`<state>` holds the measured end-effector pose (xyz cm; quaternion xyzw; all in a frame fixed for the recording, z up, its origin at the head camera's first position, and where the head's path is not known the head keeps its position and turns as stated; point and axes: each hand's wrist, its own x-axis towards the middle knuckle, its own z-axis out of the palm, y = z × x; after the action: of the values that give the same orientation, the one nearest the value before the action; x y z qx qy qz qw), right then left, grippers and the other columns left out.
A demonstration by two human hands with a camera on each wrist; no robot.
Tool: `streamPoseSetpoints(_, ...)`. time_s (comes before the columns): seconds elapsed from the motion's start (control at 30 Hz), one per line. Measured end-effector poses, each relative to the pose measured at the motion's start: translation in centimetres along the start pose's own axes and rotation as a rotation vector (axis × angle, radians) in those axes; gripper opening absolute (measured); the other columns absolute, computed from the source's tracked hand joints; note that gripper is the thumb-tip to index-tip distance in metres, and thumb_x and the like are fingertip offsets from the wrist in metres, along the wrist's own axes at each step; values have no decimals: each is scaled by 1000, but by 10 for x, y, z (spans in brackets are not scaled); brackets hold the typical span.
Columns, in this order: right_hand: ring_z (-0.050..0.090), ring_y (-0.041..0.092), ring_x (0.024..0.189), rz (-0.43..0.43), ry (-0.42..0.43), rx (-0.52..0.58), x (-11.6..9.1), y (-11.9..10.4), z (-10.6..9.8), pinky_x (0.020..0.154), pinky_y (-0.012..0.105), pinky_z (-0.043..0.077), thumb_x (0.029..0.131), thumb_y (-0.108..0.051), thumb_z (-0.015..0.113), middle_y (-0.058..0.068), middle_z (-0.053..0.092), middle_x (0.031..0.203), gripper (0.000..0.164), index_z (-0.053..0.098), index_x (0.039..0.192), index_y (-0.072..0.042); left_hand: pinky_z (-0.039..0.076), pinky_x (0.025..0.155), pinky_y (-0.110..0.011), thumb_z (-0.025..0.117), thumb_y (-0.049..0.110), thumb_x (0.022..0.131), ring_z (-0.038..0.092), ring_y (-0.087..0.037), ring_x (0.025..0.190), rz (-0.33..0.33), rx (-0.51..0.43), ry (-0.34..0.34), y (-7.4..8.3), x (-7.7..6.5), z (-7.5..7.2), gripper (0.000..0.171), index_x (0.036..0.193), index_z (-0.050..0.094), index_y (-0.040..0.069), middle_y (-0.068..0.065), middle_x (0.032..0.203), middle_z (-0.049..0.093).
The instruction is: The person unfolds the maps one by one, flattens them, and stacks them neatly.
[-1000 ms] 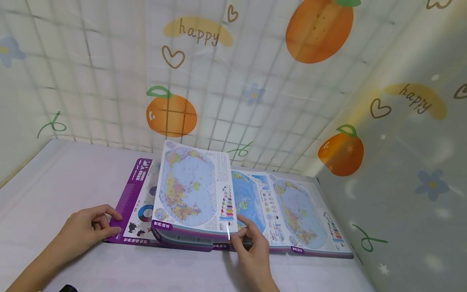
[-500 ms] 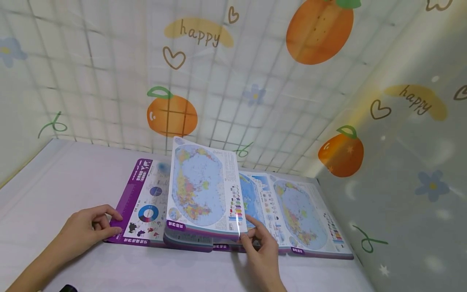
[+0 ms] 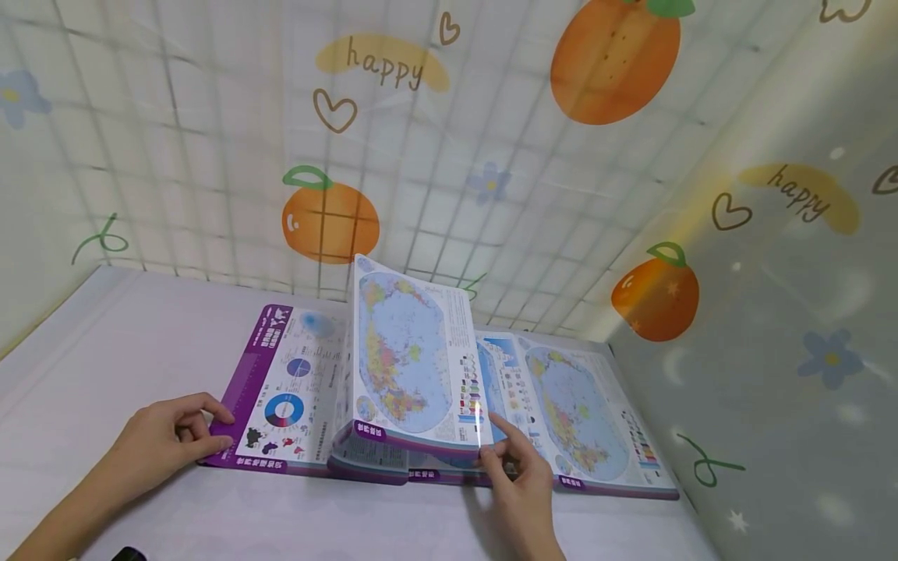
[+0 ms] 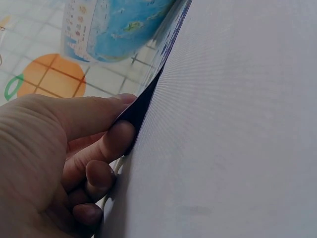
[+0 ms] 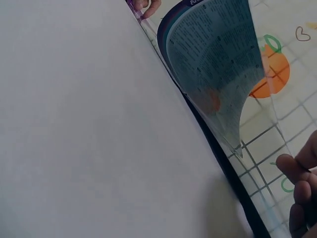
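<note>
A laminated folding world map (image 3: 403, 354) lies partly unfolded across the table, purple along its left edge. My left hand (image 3: 164, 432) pinches that purple edge near its lower corner; in the left wrist view, thumb and index finger hold the dark edge strip (image 4: 141, 106). At the lower right corner of a raised, tilted panel, my right hand (image 3: 522, 475) pinches between thumb and fingers. The grey-blue text underside (image 5: 213, 64) of this panel curves up in the right wrist view. Beneath the panel, part of a blue relief map is covered.
Flat map panels (image 3: 582, 413) stretch right to the side wall (image 3: 786, 374). Behind the white tabletop (image 3: 133, 335) hangs a curtain (image 3: 231, 148) printed with oranges and a grid. A small dark object (image 3: 129, 554) shows at the bottom left.
My right hand has carried the raised panel rightward, and more of the left panel with charts is uncovered. The left hand has stayed on the purple edge.
</note>
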<state>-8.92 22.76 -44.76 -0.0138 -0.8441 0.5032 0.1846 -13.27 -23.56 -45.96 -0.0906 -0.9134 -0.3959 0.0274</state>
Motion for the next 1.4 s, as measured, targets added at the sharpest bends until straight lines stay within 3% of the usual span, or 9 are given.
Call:
streamPoseSetpoints(0.37,69,12,71,43,37,-73,3,7,-14,65,22,52,99,-2,68,4,70,81,47,65,143,-17,40,57,-23,91,30,83,52,-7,60,-3,-4,-3,1,-1,-1,31,105,73,19,9,67,61)
streamPoseSetpoints(0.6,68,14,71,99,75,-118,6,14,-22,65,22,51,101,-5,68,5,70,82,47,65,143,-24,41,57,-23,90,31,84,52,-7,60,-1,-14,2,1,-2,-2,30,105,73,19,8,68,62)
streamPoseSetpoints(0.87,60,13,66,124,106,-122,7,20,-33,62,22,46,101,-6,66,8,69,83,44,66,143,-21,40,57,-23,91,30,83,52,-6,59,22,-8,14,0,-1,-2,30,105,73,20,9,67,61)
streamPoseSetpoints(1.13,56,11,71,177,140,-144,10,25,-46,66,20,45,101,-6,64,9,65,86,44,66,143,-20,41,56,-23,91,31,84,52,-6,59,19,-6,14,0,-1,-1,29,104,73,20,9,67,62)
streamPoseSetpoints(1.4,58,11,76,166,172,-98,12,30,-56,69,17,45,101,-4,64,10,64,86,41,68,140,-18,41,55,-23,90,31,84,52,-7,59,2,-9,2,0,-1,-1,29,105,73,19,8,68,62)
